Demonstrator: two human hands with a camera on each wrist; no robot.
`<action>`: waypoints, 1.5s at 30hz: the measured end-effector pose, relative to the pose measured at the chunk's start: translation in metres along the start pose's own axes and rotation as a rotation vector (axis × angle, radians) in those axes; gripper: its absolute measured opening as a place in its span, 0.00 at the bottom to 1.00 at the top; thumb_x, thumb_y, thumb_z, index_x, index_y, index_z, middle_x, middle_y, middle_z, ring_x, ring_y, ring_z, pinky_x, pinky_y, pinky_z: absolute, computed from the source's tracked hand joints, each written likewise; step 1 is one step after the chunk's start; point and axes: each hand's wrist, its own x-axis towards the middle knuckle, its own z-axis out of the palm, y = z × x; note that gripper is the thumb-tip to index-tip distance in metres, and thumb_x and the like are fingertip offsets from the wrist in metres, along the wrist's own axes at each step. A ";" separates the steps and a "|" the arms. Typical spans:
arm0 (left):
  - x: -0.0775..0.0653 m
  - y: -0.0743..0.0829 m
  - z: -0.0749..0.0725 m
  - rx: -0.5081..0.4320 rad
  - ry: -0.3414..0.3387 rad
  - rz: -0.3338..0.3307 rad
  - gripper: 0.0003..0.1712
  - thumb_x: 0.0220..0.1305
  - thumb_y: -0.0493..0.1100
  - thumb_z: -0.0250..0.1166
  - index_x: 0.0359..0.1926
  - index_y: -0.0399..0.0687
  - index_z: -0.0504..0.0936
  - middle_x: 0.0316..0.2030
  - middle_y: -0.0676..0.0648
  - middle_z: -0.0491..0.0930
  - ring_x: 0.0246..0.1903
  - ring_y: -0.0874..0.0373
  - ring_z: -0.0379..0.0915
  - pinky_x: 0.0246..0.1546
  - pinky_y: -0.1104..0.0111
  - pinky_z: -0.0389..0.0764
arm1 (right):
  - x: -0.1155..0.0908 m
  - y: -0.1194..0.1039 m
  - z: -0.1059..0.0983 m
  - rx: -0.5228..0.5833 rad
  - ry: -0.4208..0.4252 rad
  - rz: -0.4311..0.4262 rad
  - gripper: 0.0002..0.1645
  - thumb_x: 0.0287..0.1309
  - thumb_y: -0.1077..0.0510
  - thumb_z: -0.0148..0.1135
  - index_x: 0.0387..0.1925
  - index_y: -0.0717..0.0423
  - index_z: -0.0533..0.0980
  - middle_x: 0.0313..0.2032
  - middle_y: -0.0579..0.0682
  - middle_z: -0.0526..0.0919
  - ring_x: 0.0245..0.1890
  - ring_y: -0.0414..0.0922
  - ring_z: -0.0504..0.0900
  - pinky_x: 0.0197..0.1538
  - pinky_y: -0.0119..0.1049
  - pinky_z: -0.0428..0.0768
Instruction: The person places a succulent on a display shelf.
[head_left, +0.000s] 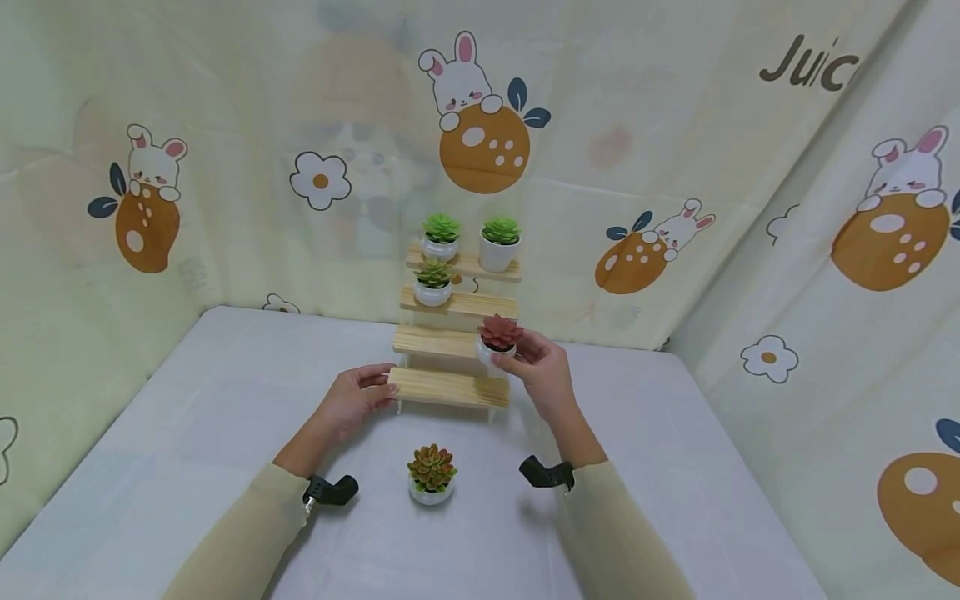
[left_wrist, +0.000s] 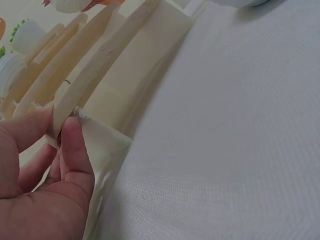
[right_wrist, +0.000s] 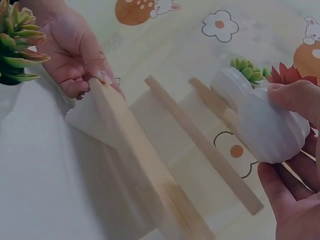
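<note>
A tiered wooden plant stand [head_left: 448,388] rises in steps at the back of the table. My left hand [head_left: 360,398] pinches the left end of its lowest board [left_wrist: 92,70] between thumb and fingers. In my right hand [head_left: 546,372] is a potted red succulent [head_left: 500,332], gripped by its white pot [right_wrist: 272,125] at the right end of the second board from the bottom. The right wrist view shows the pot tilted in that camera, thumb on one side and fingers under the other. Whether its base touches the board cannot be told.
Two green succulents [head_left: 441,229] [head_left: 500,232] in white pots stand on the top board. Another green succulent [head_left: 432,273] sits one board lower, at the left. A red-tipped succulent [head_left: 432,468] stands on the white tabletop [head_left: 480,542] before the stand. Behind hangs a printed curtain [head_left: 225,225].
</note>
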 end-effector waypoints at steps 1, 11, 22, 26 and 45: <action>0.000 0.000 0.000 0.001 -0.001 0.000 0.30 0.70 0.28 0.61 0.71 0.29 0.68 0.48 0.43 0.80 0.40 0.62 0.81 0.44 0.72 0.88 | 0.002 -0.001 0.000 0.005 -0.004 -0.003 0.33 0.53 0.61 0.79 0.61 0.58 0.79 0.59 0.56 0.84 0.55 0.41 0.83 0.56 0.23 0.82; -0.002 0.002 0.001 -0.003 0.002 0.000 0.30 0.69 0.27 0.61 0.71 0.29 0.68 0.47 0.44 0.80 0.39 0.62 0.81 0.44 0.72 0.88 | 0.022 -0.009 0.004 -0.040 0.007 -0.001 0.31 0.55 0.61 0.78 0.60 0.59 0.78 0.59 0.56 0.83 0.54 0.41 0.83 0.53 0.23 0.83; -0.003 0.003 0.001 -0.012 -0.004 0.003 0.30 0.69 0.27 0.61 0.71 0.29 0.67 0.47 0.44 0.80 0.40 0.62 0.81 0.44 0.72 0.88 | 0.041 -0.026 0.008 -0.024 0.005 -0.045 0.30 0.55 0.64 0.77 0.60 0.60 0.78 0.56 0.56 0.83 0.50 0.40 0.83 0.50 0.24 0.84; -0.002 0.001 0.000 -0.013 -0.008 0.007 0.30 0.70 0.27 0.61 0.71 0.28 0.67 0.47 0.44 0.80 0.40 0.62 0.82 0.44 0.72 0.88 | 0.048 -0.030 0.008 -0.046 0.010 -0.039 0.31 0.54 0.63 0.77 0.60 0.60 0.79 0.55 0.56 0.84 0.49 0.40 0.83 0.49 0.24 0.84; -0.002 0.002 0.000 -0.017 -0.005 0.002 0.30 0.69 0.27 0.61 0.71 0.29 0.67 0.47 0.43 0.80 0.40 0.62 0.81 0.44 0.72 0.88 | 0.072 -0.032 0.007 -0.102 0.043 -0.058 0.27 0.52 0.59 0.79 0.54 0.60 0.83 0.45 0.48 0.88 0.42 0.38 0.82 0.42 0.24 0.84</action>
